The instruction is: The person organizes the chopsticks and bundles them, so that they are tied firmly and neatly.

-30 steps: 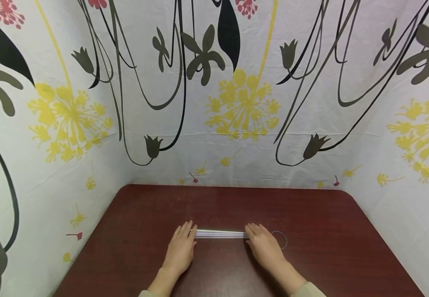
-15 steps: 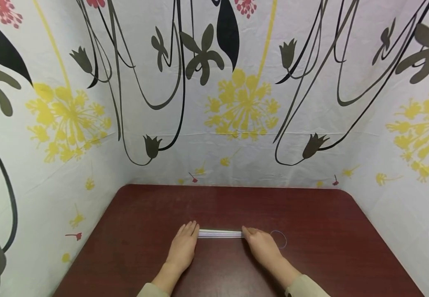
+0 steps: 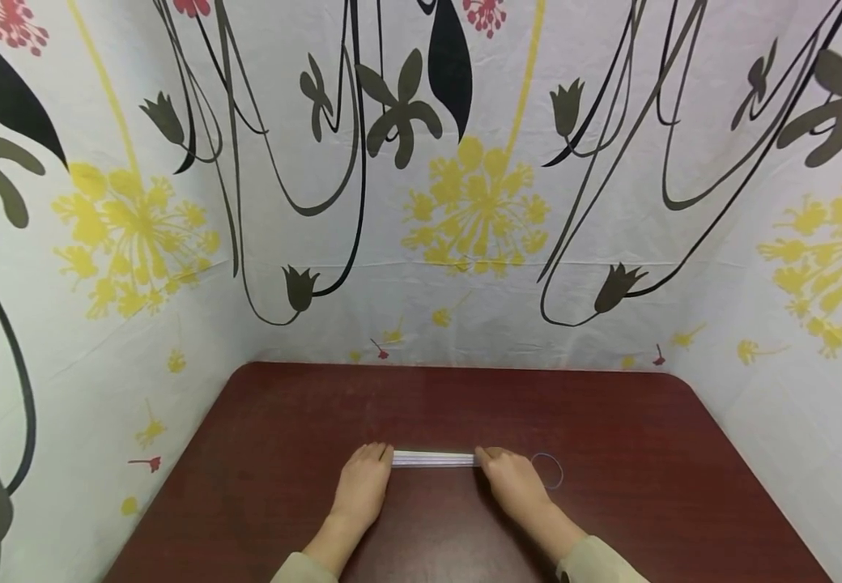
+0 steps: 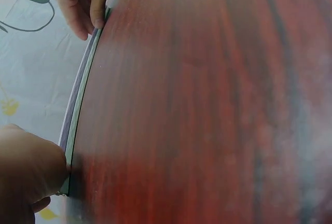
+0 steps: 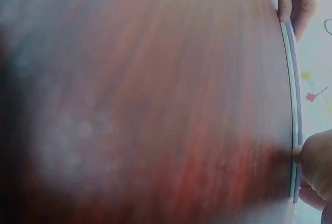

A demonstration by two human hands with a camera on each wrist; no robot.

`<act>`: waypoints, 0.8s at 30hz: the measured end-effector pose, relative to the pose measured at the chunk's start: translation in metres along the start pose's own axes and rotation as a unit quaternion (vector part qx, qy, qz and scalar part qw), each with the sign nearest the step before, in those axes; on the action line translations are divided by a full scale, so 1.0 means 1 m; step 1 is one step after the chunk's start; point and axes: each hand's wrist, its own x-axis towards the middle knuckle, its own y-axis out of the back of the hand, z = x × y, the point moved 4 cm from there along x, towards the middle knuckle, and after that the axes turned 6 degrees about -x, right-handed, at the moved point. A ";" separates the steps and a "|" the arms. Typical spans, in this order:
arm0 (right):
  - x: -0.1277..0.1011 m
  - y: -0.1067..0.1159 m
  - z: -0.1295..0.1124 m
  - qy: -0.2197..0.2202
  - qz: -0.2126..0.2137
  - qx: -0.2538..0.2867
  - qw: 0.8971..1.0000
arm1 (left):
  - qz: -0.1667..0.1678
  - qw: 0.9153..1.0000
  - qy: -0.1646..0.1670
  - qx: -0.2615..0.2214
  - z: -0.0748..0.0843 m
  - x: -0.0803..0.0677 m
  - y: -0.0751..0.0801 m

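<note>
A long narrow white strip (image 3: 431,460) with lengthwise lines, like folded paper, lies crosswise on the table between the two hands. My left hand (image 3: 361,487) grips its left end with bent fingers. At the other end my right hand (image 3: 517,484) holds it, thumb at the near edge and fingers over the far side. In the left wrist view the strip (image 4: 78,97) shows pale green and purplish layers along its side. Both ends are partly covered by the hands. Right beside the right hand lies a thin bluish ring (image 3: 562,468).
The dark red-brown table (image 3: 421,534) has rounded far corners. White cloth (image 3: 465,324) with a flower print stands close behind it and at both sides.
Both hands lay flatter on the strip and have moved inward along it. First the right hand's fingers, then the left hand's, have bent round its ends. The ring stayed in place.
</note>
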 end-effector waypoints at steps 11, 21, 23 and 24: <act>0.003 -0.005 -0.003 0.026 0.022 -0.030 0.999 | 0.007 0.998 -0.010 0.056 0.005 0.003 -0.003; 0.005 -0.006 -0.002 0.036 0.033 -0.046 0.998 | 0.013 0.997 -0.008 0.075 0.009 0.002 -0.003; 0.004 -0.008 -0.001 0.035 0.020 -0.042 0.998 | 0.010 0.997 -0.006 0.072 0.009 0.002 -0.004; 0.004 -0.008 -0.001 0.034 0.013 -0.039 0.999 | 0.009 0.997 -0.006 0.071 0.009 0.002 -0.004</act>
